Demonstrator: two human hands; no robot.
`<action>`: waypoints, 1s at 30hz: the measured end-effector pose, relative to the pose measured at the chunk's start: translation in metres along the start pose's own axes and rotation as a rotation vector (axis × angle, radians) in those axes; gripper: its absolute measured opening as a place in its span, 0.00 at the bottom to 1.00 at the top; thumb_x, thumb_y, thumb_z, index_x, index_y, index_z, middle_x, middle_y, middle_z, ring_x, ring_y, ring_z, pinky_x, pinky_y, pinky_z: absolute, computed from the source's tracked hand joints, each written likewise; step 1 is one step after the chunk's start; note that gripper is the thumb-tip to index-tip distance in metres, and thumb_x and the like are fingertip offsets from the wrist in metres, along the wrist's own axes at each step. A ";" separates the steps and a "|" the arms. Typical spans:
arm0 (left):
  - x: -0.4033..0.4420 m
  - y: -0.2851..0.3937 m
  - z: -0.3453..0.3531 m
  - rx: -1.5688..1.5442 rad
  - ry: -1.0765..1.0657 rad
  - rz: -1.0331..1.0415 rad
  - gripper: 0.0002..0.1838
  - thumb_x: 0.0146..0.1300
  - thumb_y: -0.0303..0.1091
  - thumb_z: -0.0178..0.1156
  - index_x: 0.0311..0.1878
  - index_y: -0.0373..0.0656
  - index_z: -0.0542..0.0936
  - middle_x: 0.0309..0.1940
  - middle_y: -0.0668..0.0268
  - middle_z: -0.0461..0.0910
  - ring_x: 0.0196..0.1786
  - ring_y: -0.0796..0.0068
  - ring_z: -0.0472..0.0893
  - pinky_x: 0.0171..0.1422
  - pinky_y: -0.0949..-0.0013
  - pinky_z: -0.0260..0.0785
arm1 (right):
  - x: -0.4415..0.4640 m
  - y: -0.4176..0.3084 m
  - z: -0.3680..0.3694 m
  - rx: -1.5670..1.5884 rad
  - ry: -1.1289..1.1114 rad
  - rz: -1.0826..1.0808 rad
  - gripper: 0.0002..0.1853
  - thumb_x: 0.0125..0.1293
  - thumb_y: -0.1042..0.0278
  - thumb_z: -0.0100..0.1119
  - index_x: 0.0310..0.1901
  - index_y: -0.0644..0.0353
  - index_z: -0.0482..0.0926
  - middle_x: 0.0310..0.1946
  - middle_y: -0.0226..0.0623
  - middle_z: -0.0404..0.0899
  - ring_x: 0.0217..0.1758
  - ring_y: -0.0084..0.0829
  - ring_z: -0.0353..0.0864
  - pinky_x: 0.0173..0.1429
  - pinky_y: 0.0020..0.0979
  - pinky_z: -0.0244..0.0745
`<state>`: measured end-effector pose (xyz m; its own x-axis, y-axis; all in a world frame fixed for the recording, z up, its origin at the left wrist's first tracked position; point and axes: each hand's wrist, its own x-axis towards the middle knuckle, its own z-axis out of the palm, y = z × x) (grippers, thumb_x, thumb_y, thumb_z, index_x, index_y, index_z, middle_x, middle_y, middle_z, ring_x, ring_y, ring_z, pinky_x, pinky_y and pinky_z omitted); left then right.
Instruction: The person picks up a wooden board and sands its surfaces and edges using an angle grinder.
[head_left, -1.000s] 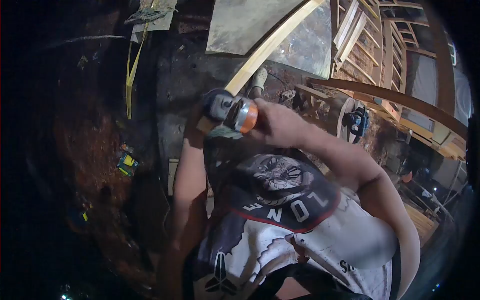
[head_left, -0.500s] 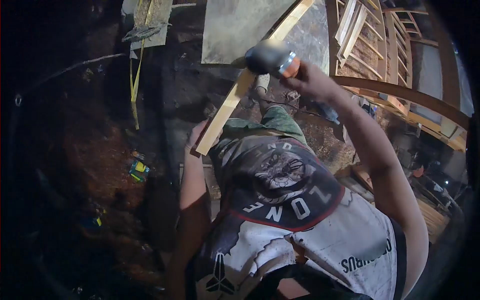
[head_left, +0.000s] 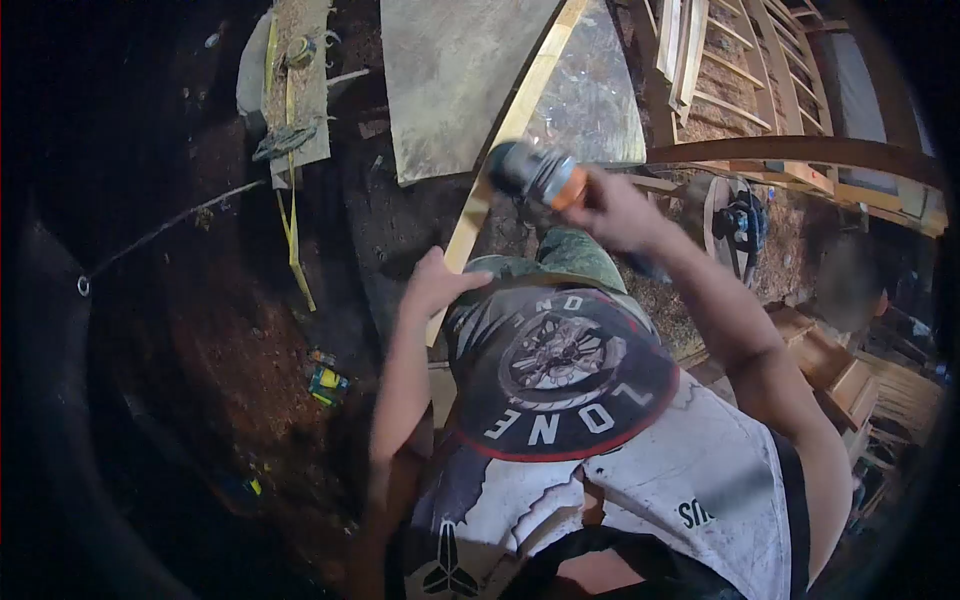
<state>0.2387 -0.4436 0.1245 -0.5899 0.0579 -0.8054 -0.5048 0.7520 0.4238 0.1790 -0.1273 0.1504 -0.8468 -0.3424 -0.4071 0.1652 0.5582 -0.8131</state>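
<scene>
A long, narrow strip of pale wood (head_left: 537, 85) runs from the top of the head view down to my lap. My left hand (head_left: 437, 284) grips it near the close end, thumb stretched across its top and the other fingers partly hidden. My right hand (head_left: 618, 214) is closed around the orange body of a power tool (head_left: 543, 176) that looks like an angle grinder, with a silver collar and a dark round head. The tool's head is over or against the strip's middle; blur hides whether they touch.
A large grey panel (head_left: 440, 90) lies ahead, under the strip's far part. Wooden framing (head_left: 735, 100) stands at upper right. On the left are a plank (head_left: 310, 110), a yellow strap (head_left: 293, 245) and a green-yellow tool (head_left: 327, 385) on the dark ground. Wooden pieces (head_left: 830, 360) lie at right.
My left hand has moved from the strip's near end to farther up it, thumb now on top. The power tool has come lower, towards me, along the strip. The camera view has shifted.
</scene>
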 end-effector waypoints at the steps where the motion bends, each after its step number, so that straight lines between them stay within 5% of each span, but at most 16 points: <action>1: 0.002 -0.003 0.007 0.009 0.000 0.008 0.39 0.47 0.51 0.76 0.54 0.28 0.77 0.52 0.41 0.81 0.58 0.46 0.81 0.63 0.54 0.72 | -0.006 -0.012 0.010 -0.021 -0.055 -0.042 0.26 0.61 0.56 0.69 0.53 0.67 0.76 0.44 0.55 0.85 0.51 0.52 0.85 0.56 0.45 0.78; 4: -0.013 -0.015 0.016 0.069 0.084 -0.036 0.28 0.48 0.36 0.67 0.51 0.27 0.77 0.52 0.35 0.80 0.58 0.40 0.80 0.61 0.51 0.73 | -0.019 -0.057 0.020 -0.143 -0.162 0.013 0.26 0.61 0.53 0.68 0.51 0.66 0.75 0.43 0.56 0.84 0.51 0.55 0.84 0.56 0.48 0.78; 10: -0.075 -0.103 0.037 0.044 0.095 -0.129 0.22 0.47 0.34 0.68 0.45 0.31 0.80 0.40 0.41 0.83 0.50 0.38 0.82 0.54 0.47 0.75 | -0.017 -0.057 0.028 -0.329 -0.297 0.008 0.29 0.61 0.50 0.67 0.56 0.62 0.70 0.43 0.57 0.83 0.49 0.58 0.83 0.55 0.51 0.78; 13: -0.095 -0.140 0.056 0.047 0.140 -0.088 0.21 0.47 0.33 0.69 0.44 0.32 0.79 0.39 0.42 0.83 0.49 0.37 0.82 0.52 0.46 0.75 | 0.003 -0.053 0.003 -0.231 -0.233 0.028 0.29 0.59 0.59 0.67 0.59 0.62 0.71 0.45 0.57 0.83 0.51 0.57 0.83 0.57 0.47 0.78; 16: -0.099 -0.150 0.056 0.177 0.188 -0.121 0.17 0.45 0.31 0.70 0.38 0.34 0.79 0.36 0.46 0.84 0.43 0.44 0.85 0.47 0.50 0.77 | 0.031 -0.025 -0.025 -0.168 -0.190 -0.032 0.26 0.61 0.57 0.69 0.55 0.64 0.75 0.45 0.55 0.85 0.50 0.53 0.85 0.56 0.45 0.79; 18: -0.101 -0.146 0.052 0.126 0.198 -0.149 0.16 0.45 0.30 0.70 0.37 0.35 0.79 0.34 0.47 0.83 0.42 0.45 0.84 0.46 0.51 0.77 | 0.047 -0.011 -0.044 0.026 -0.189 0.027 0.24 0.65 0.68 0.66 0.60 0.64 0.72 0.47 0.43 0.84 0.51 0.34 0.85 0.59 0.36 0.78; 19: -0.101 -0.150 0.050 0.127 0.199 -0.149 0.16 0.45 0.30 0.70 0.37 0.35 0.79 0.34 0.47 0.83 0.42 0.45 0.84 0.46 0.51 0.77 | 0.054 -0.010 -0.051 0.027 -0.189 0.026 0.24 0.65 0.68 0.66 0.60 0.64 0.72 0.47 0.43 0.84 0.51 0.34 0.85 0.59 0.36 0.78; 21: -0.103 -0.158 0.047 0.019 0.139 -0.198 0.22 0.45 0.32 0.72 0.44 0.32 0.78 0.39 0.41 0.82 0.48 0.36 0.81 0.51 0.48 0.75 | 0.071 -0.010 -0.069 -0.076 -0.156 0.062 0.22 0.67 0.71 0.65 0.60 0.65 0.73 0.48 0.37 0.83 0.52 0.25 0.81 0.61 0.32 0.76; 28: -0.117 -0.174 0.038 0.053 0.142 -0.205 0.21 0.46 0.32 0.71 0.42 0.33 0.78 0.40 0.40 0.81 0.48 0.38 0.81 0.50 0.48 0.75 | 0.126 0.021 -0.138 -0.152 -0.006 -0.036 0.24 0.67 0.58 0.67 0.59 0.61 0.76 0.48 0.33 0.83 0.51 0.24 0.80 0.60 0.32 0.75; 30: -0.114 -0.184 0.038 0.088 0.116 -0.164 0.20 0.46 0.32 0.70 0.41 0.33 0.77 0.41 0.40 0.81 0.48 0.38 0.81 0.50 0.48 0.75 | 0.145 0.042 -0.159 -0.141 0.108 -0.010 0.22 0.67 0.55 0.68 0.55 0.61 0.79 0.43 0.31 0.83 0.45 0.22 0.79 0.53 0.30 0.76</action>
<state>0.4225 -0.5632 0.1224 -0.5755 -0.1425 -0.8053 -0.5462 0.7998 0.2489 -0.0171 -0.0337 0.1234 -0.8985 -0.2697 -0.3462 0.0906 0.6580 -0.7475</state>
